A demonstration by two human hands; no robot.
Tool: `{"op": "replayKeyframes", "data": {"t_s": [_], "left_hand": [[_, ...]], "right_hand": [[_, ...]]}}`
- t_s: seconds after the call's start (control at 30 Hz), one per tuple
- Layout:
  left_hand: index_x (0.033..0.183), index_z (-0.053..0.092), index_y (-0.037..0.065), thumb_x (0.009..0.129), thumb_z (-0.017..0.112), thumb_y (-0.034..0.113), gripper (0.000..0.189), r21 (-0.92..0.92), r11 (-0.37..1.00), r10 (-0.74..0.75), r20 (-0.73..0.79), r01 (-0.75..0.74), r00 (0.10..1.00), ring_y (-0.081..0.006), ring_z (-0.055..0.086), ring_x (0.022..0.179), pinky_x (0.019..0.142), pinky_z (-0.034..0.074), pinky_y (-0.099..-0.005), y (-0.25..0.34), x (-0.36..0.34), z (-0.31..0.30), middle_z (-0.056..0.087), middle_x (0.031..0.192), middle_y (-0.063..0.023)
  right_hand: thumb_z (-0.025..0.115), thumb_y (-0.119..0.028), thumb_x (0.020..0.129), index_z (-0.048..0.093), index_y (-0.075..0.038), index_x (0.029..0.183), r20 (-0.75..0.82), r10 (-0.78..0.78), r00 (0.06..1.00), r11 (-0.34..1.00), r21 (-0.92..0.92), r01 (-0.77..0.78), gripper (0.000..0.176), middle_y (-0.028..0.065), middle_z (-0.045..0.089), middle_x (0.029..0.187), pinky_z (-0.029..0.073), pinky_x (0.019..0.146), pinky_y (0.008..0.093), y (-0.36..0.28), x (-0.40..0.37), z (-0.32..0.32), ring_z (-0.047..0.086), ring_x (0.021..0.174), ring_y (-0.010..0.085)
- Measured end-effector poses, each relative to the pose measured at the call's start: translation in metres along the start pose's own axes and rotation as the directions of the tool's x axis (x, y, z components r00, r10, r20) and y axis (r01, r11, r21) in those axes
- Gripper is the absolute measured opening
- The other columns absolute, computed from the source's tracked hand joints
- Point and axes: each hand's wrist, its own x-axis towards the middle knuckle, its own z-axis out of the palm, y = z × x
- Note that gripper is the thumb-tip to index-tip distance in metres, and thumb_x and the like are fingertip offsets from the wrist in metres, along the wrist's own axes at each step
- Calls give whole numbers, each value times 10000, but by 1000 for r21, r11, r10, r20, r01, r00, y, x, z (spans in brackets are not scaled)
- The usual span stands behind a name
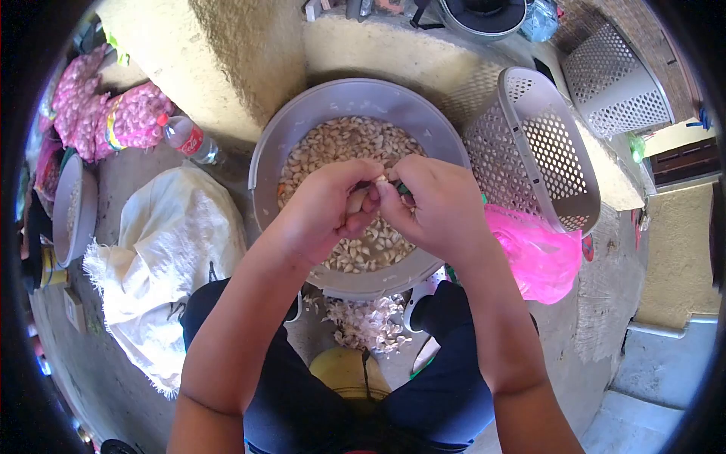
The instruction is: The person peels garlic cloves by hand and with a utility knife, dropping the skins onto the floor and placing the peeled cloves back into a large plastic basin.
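Observation:
A wide grey tub (352, 284) stands in front of me, holding many pale garlic cloves (355, 140) in cloudy water. Over its middle, my left hand (333, 204) has its fingers curled around a pale clove (357, 200). My right hand (435, 200) meets it at the fingertips, pinched on a small pale piece, with something dark green showing beneath its fingers. What exactly the right fingertips grip is too small to name. Garlic peelings (370, 321) lie on the floor between my feet, just below the tub.
White woven sack (170, 257) at left; cola bottle (189, 138) and pink net bags (136, 113) behind it. Grey basin (76, 212) at far left. Perforated basket (529, 151) and pink plastic bag (533, 253) at right. Low wall (378, 57) behind the tub.

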Motion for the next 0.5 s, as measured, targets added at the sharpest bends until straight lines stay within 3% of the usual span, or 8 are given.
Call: {"op": "replayKeyframes", "data": {"t_s": [0.07, 0.27, 0.37, 0.5], "left_hand": [[716, 510, 75, 819, 448, 222, 190, -40, 999, -7, 76, 10, 997, -78, 363, 426, 397, 251, -211, -3, 1, -7, 476, 600, -7], [669, 496, 80, 838, 448, 272, 259, -32, 998, 57, -3, -57, 998, -82, 363, 406, 398, 255, -217, -1, -2, 3, 452, 528, 9], [713, 488, 72, 845, 443, 279, 250, 11, 992, 119, 169, -123, 978, -76, 342, 419, 401, 249, -211, 0, 0, -2, 409, 540, 13], [761, 484, 61, 856, 440, 314, 274, 28, 980, 181, 296, -199, 938, -60, 322, 435, 401, 238, -201, 5, -1, -4, 380, 573, 14]], "right_hand": [[574, -214, 725, 499, -77, 722, -11, -12, 1000, 1000, -6, 12, 156, 83, 534, 643, 438, 516, 365, 0, 0, 3, 553, 585, 264], [574, -219, 738, 503, -66, 723, 74, 73, 995, 997, 35, -76, 170, 98, 533, 638, 426, 516, 379, 0, 1, -3, 551, 585, 279], [567, -219, 760, 503, -52, 731, 149, 175, 973, 943, 258, -209, 182, 115, 527, 620, 409, 508, 377, -1, 2, -12, 544, 584, 295], [562, -212, 784, 518, -37, 767, 154, 169, 973, 882, 416, -219, 181, 113, 508, 592, 394, 503, 335, 5, 1, -18, 517, 544, 252]]}}
